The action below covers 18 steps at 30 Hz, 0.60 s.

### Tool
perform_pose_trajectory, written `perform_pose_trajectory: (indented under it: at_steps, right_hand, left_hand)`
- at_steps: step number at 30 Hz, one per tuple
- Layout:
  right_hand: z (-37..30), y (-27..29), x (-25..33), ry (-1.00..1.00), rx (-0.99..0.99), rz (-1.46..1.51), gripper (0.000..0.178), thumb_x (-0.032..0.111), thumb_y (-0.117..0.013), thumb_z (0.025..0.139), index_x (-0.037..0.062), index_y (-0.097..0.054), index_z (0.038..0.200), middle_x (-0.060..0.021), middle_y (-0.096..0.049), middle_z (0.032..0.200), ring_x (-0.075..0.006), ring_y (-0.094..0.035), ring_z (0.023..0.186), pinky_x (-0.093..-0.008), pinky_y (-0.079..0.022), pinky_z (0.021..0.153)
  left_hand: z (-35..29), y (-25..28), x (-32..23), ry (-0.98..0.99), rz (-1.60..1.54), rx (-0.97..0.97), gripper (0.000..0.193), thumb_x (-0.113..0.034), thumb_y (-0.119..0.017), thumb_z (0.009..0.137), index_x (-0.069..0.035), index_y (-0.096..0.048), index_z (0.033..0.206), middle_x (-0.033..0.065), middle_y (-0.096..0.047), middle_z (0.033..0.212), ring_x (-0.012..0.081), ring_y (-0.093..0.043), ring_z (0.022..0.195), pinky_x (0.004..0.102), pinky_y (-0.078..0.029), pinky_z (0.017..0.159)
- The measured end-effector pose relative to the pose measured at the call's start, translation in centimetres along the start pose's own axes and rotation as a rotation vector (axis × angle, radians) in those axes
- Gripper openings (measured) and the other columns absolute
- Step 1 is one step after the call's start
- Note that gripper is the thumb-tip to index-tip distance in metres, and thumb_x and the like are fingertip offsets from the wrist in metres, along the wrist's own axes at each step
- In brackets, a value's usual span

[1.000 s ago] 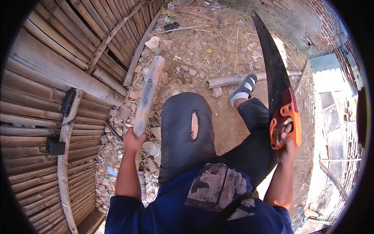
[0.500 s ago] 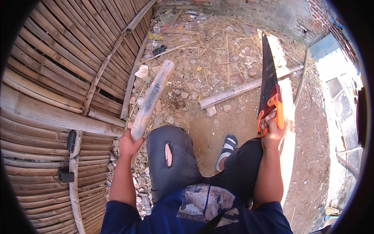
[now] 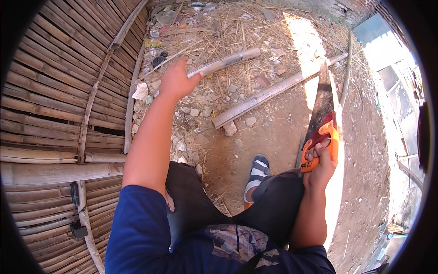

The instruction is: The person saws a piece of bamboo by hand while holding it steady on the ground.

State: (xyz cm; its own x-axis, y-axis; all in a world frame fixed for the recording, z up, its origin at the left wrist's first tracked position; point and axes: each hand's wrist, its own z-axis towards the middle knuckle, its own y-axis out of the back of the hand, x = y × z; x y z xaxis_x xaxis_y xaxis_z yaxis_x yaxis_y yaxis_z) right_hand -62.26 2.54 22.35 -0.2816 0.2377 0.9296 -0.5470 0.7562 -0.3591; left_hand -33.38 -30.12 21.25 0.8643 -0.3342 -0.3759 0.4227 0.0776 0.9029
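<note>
My left hand (image 3: pixel 175 81) is stretched forward and grips one end of a short, pale bamboo piece (image 3: pixel 228 61), which points away to the right above the littered ground. My right hand (image 3: pixel 319 160) is closed around the orange handle of a hand saw (image 3: pixel 323 118); its dark blade points up and away from me. My dark trousers and a foot in a grey sandal (image 3: pixel 258 176) show below.
A woven bamboo wall (image 3: pixel 64 105) fills the left side. A long bamboo pole (image 3: pixel 273 91) lies across the dirt ahead, among straw, stones and rubbish. A thin stick (image 3: pixel 346 64) lies at the right, and brick rubble sits at the far edge.
My left arm has stretched forward and the bamboo piece has swung from pointing ahead to pointing right. The saw stays in my right hand, shifted lower right in view.
</note>
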Motion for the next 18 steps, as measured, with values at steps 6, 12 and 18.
perform_pose_trajectory:
  at_steps: [6,12,18]
  right_hand:
    - [0.4,-0.5,0.1,-0.035,0.011,-0.004,0.012,-0.001,-0.059,0.085,0.0047,-0.055,0.094,-0.0031,-0.050,0.069,-0.0147,-0.050,0.059,-0.0298,-0.044,0.060]
    - [-0.2,-1.3,0.7,-0.068,0.057,-0.048,0.009,0.001,-0.060,0.085,0.0050,-0.055,0.091,-0.0026,-0.049,0.068,-0.0146,-0.050,0.059,-0.0293,-0.044,0.060]
    - [-0.4,-1.8,0.9,-0.141,0.094,-0.075,0.004,0.004,-0.059,0.088,0.0056,-0.056,0.090,-0.0017,-0.049,0.068,-0.0136,-0.050,0.059,-0.0281,-0.043,0.059]
  left_hand:
    - [-5.7,-4.3,5.2,0.121,-0.160,0.675,0.070,-0.045,-0.077,0.088,-0.003,-0.058,0.140,0.0156,-0.069,0.127,0.0288,-0.069,0.111,0.0395,-0.052,0.098]
    - [-6.1,-1.5,7.7,0.218,-0.356,0.460,0.059,-0.035,-0.075,0.093,-0.004,-0.058,0.140,0.0103,-0.069,0.126,0.0222,-0.069,0.107,0.0367,-0.053,0.095]
    - [-11.5,4.4,7.5,0.143,-0.644,0.204,0.048,-0.018,-0.071,0.097,-0.004,-0.057,0.140,0.0100,-0.068,0.126,0.0155,-0.067,0.101,0.0308,-0.054,0.086]
